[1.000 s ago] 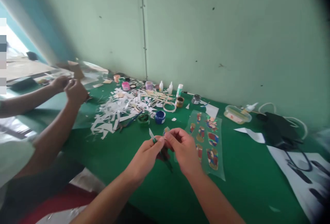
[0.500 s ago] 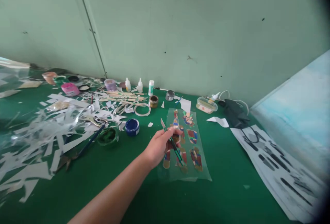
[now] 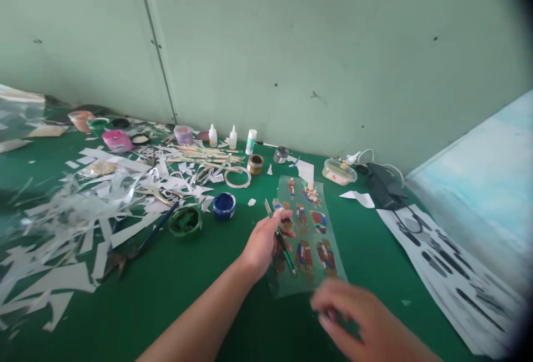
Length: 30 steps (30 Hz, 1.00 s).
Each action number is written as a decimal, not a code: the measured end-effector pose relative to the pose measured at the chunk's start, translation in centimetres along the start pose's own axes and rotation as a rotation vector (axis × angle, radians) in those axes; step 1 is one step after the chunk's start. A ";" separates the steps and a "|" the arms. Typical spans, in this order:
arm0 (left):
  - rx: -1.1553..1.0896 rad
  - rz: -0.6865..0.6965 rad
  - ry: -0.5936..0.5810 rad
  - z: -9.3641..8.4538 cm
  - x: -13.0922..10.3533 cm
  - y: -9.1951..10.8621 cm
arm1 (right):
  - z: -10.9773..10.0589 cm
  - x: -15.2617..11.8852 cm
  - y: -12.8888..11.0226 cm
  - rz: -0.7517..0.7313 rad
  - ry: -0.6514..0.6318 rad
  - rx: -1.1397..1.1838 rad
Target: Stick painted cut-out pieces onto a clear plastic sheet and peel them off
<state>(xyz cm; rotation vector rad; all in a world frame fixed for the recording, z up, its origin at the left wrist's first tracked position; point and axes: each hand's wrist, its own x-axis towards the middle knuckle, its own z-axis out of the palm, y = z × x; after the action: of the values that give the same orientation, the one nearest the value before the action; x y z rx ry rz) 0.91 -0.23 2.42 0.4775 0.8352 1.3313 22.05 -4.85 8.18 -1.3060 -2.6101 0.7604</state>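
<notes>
Over the green desk [image 3: 375, 265], I'd steady the knife [image 3: 287, 255] in my closed left fingers [image 3: 275, 220]; whether my blurred, half-curled right fingers [image 3: 342, 291] grip anything, I can't tell.

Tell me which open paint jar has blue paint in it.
The blue jar, between the left hand and the dark green jar; it alone looks deep blue.

There are 2 hands [image 3: 260, 242] and 2 dropper bottles [image 3: 232, 138]
</notes>
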 end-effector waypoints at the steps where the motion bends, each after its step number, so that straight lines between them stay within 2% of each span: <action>1: 0.023 0.035 0.003 -0.2 0.0 0.1 | 0.1 2.9 -1.1 0.011 0.050 0.029; 3: 0.047 0.112 0.020 -0.5 0.0 0.3 | 0.6 8.2 -2.9 0.020 0.230 0.027; 5: 0.047 0.166 0.025 -0.7 -0.1 0.6 | 1.4 11.7 -3.6 -0.068 0.242 0.032; 6: 0.039 0.176 0.021 -0.8 -0.1 0.8 | 1.7 12.5 -3.5 -0.118 0.236 0.043; 8: 0.035 0.172 -0.019 -0.8 0.0 1.0 | 2.2 12.8 -2.7 -0.175 0.272 0.031; 11: 0.104 0.211 -0.075 -0.9 0.3 1.2 | 1.9 11.4 -0.7 -0.188 0.468 0.008; 13: 0.221 0.287 -0.008 -1.1 0.5 1.2 | 1.1 10.7 0.5 -0.159 0.591 0.058; 15: 0.338 0.328 0.100 -1.4 0.6 1.4 | 0.2 10.7 1.5 -0.099 0.656 0.118; 18: 0.365 0.322 0.129 -1.4 0.2 1.7 | -0.2 11.5 2.6 -0.030 0.641 0.237; 22: 0.287 0.271 0.083 -0.4 -0.5 1.9 | 0.7 12.4 2.4 0.005 0.510 0.581; 24: 0.304 0.218 0.032 0.0 -0.8 1.9 | 1.1 12.5 1.9 -0.020 0.460 0.671; 27: 0.413 0.131 -0.053 0.2 -1.0 1.8 | 1.2 12.3 1.3 -0.070 0.453 0.658; 30: 0.576 0.115 -0.101 -0.1 -1.0 1.9 | 1.0 12.1 1.2 -0.098 0.451 0.588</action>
<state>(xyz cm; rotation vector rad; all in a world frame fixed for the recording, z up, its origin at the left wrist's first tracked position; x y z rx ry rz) -0.41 -0.78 4.05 1.0480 1.1197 1.1458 15.14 4.76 5.45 -1.0146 -1.8821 0.9788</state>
